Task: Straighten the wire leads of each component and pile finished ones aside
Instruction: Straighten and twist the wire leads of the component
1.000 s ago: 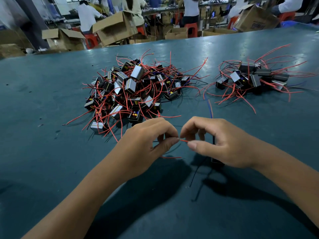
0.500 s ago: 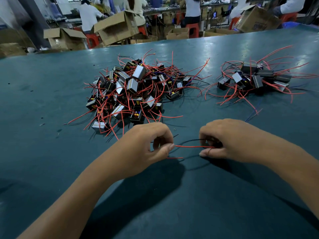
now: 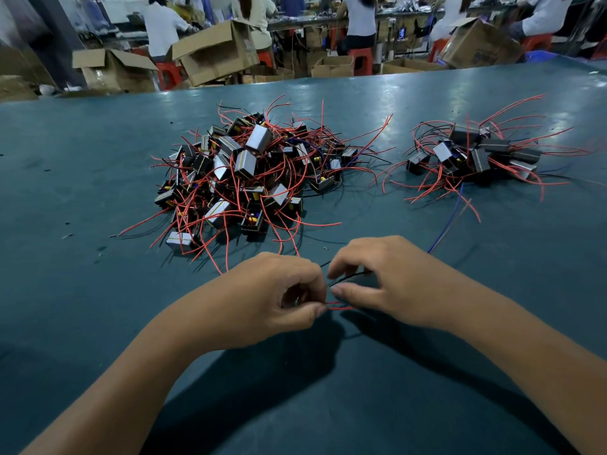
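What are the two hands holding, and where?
Both the left hand and right hand pinch thin wire leads between fingertips; the component itself is hidden.

A factory assembly floor. Beyond the fingers [image 3: 341,292], a long teal bench [image 3: 82,178] carries two heaps of wired components, the big pile [image 3: 249,172] and a smaller pile [image 3: 473,156]. Past the bench's far edge, open cartons [image 3: 213,54] lie about and workers [image 3: 162,26] sit on red stools [image 3: 359,59] at another line.
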Tool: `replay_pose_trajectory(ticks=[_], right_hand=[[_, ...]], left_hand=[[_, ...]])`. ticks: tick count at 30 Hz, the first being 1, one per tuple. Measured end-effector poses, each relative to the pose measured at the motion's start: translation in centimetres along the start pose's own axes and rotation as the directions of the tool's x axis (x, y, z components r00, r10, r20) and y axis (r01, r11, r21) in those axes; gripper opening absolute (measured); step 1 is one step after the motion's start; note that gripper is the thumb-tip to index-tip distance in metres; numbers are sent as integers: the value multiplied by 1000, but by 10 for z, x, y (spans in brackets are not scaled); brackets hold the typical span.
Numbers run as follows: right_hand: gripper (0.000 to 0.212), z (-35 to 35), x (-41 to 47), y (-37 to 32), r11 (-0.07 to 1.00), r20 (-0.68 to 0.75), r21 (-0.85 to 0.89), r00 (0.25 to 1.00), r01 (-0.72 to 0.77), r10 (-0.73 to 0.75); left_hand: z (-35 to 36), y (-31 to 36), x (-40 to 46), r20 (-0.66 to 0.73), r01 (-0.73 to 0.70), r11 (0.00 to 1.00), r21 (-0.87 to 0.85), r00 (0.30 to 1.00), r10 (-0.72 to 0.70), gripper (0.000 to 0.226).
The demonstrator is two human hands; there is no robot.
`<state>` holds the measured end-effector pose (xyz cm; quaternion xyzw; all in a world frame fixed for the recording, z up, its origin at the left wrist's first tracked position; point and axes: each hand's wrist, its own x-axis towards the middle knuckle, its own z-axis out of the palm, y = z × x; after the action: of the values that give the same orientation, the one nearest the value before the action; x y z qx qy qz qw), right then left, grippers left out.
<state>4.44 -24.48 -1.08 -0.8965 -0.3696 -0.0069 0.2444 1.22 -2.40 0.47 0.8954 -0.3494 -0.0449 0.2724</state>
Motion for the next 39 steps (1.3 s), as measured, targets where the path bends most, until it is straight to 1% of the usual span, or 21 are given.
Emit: replay_pose_trajectory(ticks=[3,6,8,10,12,13,16,18,22,24,26,30,32,35,39], right_hand=[[12,2,-1,-2,998,45,-62,999,19,-16],[9,2,-2,-2,996,50,-83,999,19,-15],[8,1,-3,-1,998,38,-58,999,32,-30],[7,1,-4,-2,999,25,-20,999,43,-43],[6,3,-4,-3,999,4,-3,999,53,-53],[5,4,-4,-3,998,-5,-3,998,58,-58],[6,6,-4,-1,999,-16,26,999,44,-44],[6,5,-5,1,996,-39,82,999,24,-21],[6,4,-6,4,987,-57,161,998,9,0],[5,4,-7,5,979,-64,202,998,5,8],[5,6,-8,5,970,-63,244,998,0,16],[8,10,-8,6,929,-78,369,996,-16,48],[10,12,-8,6,922,-98,387,993,-18,61],[10,12,-8,6,919,-110,395,992,-13,61],[10,11,-9,4,919,-128,395,990,-2,57]], left_hand=[[-2,-3,-3,-15,0,1000,-1,1000,0,10],[-1,-4,-2,-148,-5,1000,19,989,8,8],[2,-5,1,-241,-8,998,59,970,22,6],[7,-5,4,-287,-13,990,139,956,53,13],[12,-3,6,-289,-24,973,229,953,91,25],[14,-2,7,-288,-27,963,267,952,106,25],[17,0,10,-305,-29,934,356,941,145,14],[17,-1,10,-303,-29,932,361,942,146,14],[13,0,9,-307,-34,927,374,938,159,23],[14,0,10,-315,-20,934,358,939,141,26],[14,-1,10,-315,4,953,304,944,97,26],[15,-5,9,-290,37,988,150,957,8,12],[15,-7,8,-266,59,997,49,963,-44,3],[16,-8,8,-239,91,996,-7,967,-90,9],[14,-8,8,-236,89,996,-33,967,-94,10]])
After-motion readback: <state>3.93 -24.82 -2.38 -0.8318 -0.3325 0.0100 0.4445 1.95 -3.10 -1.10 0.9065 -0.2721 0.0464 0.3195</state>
